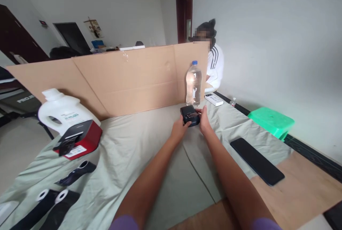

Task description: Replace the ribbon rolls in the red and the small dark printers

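Note:
Both arms reach forward over the cloth-covered table (133, 141). Between my hands is a small black boxy device (190, 114) with a darker, shiny panel on its near side; its exact kind is unclear. My left hand (180, 127) grips its left side, thumb along the near edge. On the right side, my right hand (204, 121) closes against it with the fingers partly hidden behind. Just beyond the device stands a clear bottle (193, 84) with a blue cap, upright against a cardboard panel (139, 80).
At left are a white jug (66, 110), a red-and-black box-shaped machine (85, 139) and several black rolls (62, 207). To the right lie a dark phone-like slab (256, 160) and a white phone-like object (213, 99). A green stool (271, 119) and a seated person (215, 62) are beyond.

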### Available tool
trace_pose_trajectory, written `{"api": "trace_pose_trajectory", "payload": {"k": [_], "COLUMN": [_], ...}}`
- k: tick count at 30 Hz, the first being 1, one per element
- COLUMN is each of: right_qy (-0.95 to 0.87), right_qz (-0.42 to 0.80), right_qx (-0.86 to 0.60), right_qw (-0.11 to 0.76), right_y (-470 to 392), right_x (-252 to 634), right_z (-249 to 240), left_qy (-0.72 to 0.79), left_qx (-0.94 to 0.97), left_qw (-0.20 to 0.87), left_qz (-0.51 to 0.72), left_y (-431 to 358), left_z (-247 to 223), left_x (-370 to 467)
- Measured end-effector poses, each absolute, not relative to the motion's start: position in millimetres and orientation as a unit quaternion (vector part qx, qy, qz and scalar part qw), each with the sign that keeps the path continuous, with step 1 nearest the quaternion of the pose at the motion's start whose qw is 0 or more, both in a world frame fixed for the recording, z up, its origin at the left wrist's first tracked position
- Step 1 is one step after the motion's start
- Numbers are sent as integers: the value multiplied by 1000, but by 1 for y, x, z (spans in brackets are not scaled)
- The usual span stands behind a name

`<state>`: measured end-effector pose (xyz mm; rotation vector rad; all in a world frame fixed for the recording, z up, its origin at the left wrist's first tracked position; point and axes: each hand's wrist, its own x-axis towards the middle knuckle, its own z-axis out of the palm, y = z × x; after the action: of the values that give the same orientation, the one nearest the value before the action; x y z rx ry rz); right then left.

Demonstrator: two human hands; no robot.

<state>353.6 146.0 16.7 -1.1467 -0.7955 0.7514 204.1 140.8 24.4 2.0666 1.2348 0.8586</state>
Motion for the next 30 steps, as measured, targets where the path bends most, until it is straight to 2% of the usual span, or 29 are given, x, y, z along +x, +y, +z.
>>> {"api": "trace_pose_trajectory", "payload": {"k": [3,7,14,18,21,24,27,29,30], "right_qy": [-251,-227,-207,-207,-277,-413,-548,-623,-656], "right_qz": [356,355,338,323,175,45,69,137,184], "right_qx": [-565,-555,-554,-548,-559,-544,-509,-483,-467], "right_qw": [701,717,732,744,762,729,660,600,564], "right_y": [141,142,146,137,132,126,114,105,103], "right_x": [402,429,438,442,433,394,316,250,215], "right_z": [4,-8,-10,7,40,76,90,80,71], "left_qy": [435,437,436,429,469,533,599,631,650], "left_qx": [784,787,785,780,770,730,654,598,563], "left_qw": [315,320,335,357,300,202,90,20,22], "left_qz": [311,296,287,283,311,376,453,493,510], "left_y": [149,153,156,145,137,129,121,118,119], "left_z": [11,4,2,7,27,62,97,111,115], "left_x": [254,287,302,277,210,98,-37,-123,-161]}}
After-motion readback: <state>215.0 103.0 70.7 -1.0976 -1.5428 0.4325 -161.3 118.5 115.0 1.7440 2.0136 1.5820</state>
